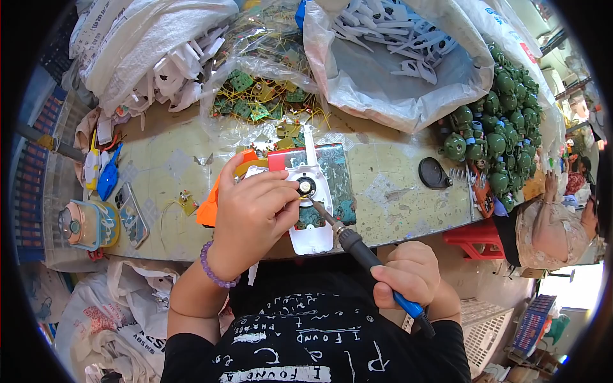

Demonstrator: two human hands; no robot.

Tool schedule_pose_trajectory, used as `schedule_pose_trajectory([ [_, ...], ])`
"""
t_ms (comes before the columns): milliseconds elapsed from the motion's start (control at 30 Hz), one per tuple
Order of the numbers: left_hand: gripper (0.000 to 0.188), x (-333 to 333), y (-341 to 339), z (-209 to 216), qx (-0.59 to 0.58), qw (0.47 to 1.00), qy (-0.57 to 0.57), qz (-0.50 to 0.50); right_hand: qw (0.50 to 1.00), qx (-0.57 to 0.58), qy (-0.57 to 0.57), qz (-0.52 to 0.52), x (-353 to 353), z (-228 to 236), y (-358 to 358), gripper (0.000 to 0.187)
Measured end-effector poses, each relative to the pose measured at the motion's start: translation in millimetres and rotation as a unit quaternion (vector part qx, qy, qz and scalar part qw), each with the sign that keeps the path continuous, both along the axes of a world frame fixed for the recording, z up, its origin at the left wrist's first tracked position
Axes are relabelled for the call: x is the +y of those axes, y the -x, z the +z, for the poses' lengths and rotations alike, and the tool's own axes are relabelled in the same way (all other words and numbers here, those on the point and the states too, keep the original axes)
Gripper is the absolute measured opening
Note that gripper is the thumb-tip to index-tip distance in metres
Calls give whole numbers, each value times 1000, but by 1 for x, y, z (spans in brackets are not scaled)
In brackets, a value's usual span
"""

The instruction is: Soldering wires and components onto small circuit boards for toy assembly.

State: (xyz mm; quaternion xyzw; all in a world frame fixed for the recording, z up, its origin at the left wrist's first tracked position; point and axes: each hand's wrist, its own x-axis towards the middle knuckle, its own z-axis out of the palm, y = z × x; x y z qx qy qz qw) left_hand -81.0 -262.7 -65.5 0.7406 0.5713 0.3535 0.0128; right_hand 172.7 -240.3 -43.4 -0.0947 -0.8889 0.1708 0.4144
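A white plastic shell point(311, 240) with a long narrow stem lies before me on the table. Set into it is a small round speaker point(306, 186) with a dark rim. My left hand point(258, 201) rests over the shell's left side, fingers pinched together beside the speaker; what lies between them is hidden. A soldering iron point(357, 247) is gripped in my right hand point(412, 274), its tip at the speaker's lower edge, where a bit of yellow wire shows. Under the shell is a worn green board point(343, 185) with a red piece at its left. Something orange point(208, 203) sticks out behind my left hand.
Green circuit boards with yellow wires point(258, 99) fill a clear bag at the back. White sacks point(396, 105) of plastic parts flank it. Dark green round parts point(504, 121) are heaped right, near a black oval dish point(435, 173). A phone point(131, 214) and container point(89, 223) stand left.
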Motion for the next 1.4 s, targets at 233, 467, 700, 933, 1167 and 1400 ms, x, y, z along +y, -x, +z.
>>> schedule_pose_trajectory([
  [233, 5, -2, 0, 1, 10, 1000, -2, 5, 1000, -16, 13, -2, 6, 7, -1, 22],
  [467, 5, -2, 1, 4, 13, 1000, 11, -2, 960, 198, 104, -166, -6, -28, -18, 17],
  [700, 11, -10, 11, 14, -24, 999, 30, 0, 932, 264, 139, -204, -10, -54, -6, 23],
  [933, 19, -24, 18, 4, -39, 995, 74, 50, 929, 273, 172, -181, -9, -59, -2, 25],
  [1167, 18, -21, 21, 12, -46, 998, 34, 21, 926, 295, 155, -176, -6, -60, 3, 26],
  [1400, 17, 1, 36, 24, 67, 996, 64, 15, 921, 292, 166, -196, -7, -59, 2, 27],
])
